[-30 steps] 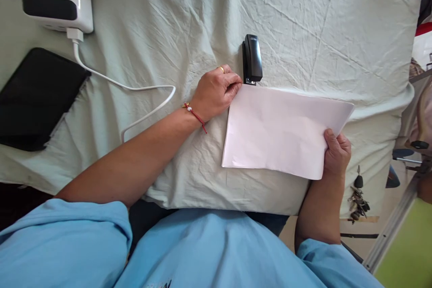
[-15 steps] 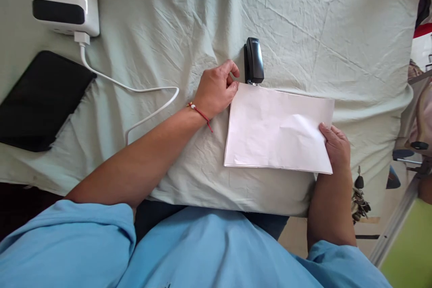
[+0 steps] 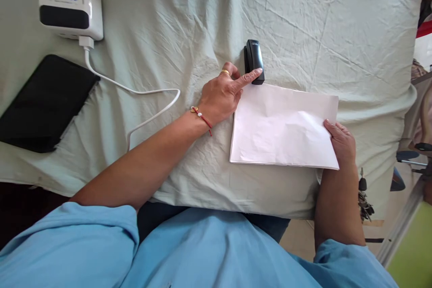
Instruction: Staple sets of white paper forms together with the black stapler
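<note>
— Now, where is the stapler (image 3: 254, 60) found?

— It lies on the pale green sheet (image 3: 303, 22), its near end at the top left corner of the sheets of paper (image 3: 283, 128); its front end is pressed by the extended forefinger of the left hand (image 3: 221, 96), the other fingers being curled and nothing gripped.

— And the right hand (image 3: 342, 144)?

— The paper's right edge is held by it, fingers flat on top; farther left a white cable (image 3: 135, 94), a white charger box (image 3: 69, 0) and a black case (image 3: 42, 101) are seen.

White device (image 3: 69, 2) cut by top edge, label unreadable; stapler (image 3: 254, 56) front hidden under left forefinger; keys (image 3: 366, 200) blurred.
</note>
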The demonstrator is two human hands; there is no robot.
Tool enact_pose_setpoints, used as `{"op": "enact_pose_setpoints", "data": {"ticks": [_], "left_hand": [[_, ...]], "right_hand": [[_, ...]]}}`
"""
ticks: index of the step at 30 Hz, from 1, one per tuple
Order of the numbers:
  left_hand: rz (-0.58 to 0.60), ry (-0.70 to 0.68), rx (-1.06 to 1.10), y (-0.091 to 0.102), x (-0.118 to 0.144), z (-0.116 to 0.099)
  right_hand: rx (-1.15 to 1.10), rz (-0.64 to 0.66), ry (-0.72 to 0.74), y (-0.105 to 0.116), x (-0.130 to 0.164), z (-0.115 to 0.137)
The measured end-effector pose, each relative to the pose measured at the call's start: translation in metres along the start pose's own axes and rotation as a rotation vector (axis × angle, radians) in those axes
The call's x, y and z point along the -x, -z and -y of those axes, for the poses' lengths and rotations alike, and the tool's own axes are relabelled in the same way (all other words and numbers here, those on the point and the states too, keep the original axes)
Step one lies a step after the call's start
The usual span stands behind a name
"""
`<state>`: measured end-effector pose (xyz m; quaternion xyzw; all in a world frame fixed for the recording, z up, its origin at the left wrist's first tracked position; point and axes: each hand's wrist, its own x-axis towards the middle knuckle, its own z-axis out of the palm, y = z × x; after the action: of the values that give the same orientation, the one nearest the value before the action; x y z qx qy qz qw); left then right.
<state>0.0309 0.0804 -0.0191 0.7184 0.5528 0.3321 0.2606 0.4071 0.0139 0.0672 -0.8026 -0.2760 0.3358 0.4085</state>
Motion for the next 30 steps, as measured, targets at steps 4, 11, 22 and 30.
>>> {"op": "enact_pose_setpoints", "data": {"ticks": [4, 11, 22, 30], "left_hand": [[-0.006, 0.008, 0.005, 0.003, -0.001, -0.001], [0.036, 0.014, -0.045, 0.006, -0.002, -0.012], [0.014, -0.129, 0.031, -0.004, -0.017, 0.006], [0.108, 0.173, -0.234, 0.010, -0.049, -0.063]], "right_hand": [[0.007, -0.050, 0.020, 0.000, -0.002, -0.002], [-0.085, -0.033, 0.010, 0.002, -0.009, -0.008], [0.031, 0.139, 0.038, 0.033, 0.015, -0.038], [0.007, 0.200, 0.023, 0.050, 0.049, -0.074]]}}
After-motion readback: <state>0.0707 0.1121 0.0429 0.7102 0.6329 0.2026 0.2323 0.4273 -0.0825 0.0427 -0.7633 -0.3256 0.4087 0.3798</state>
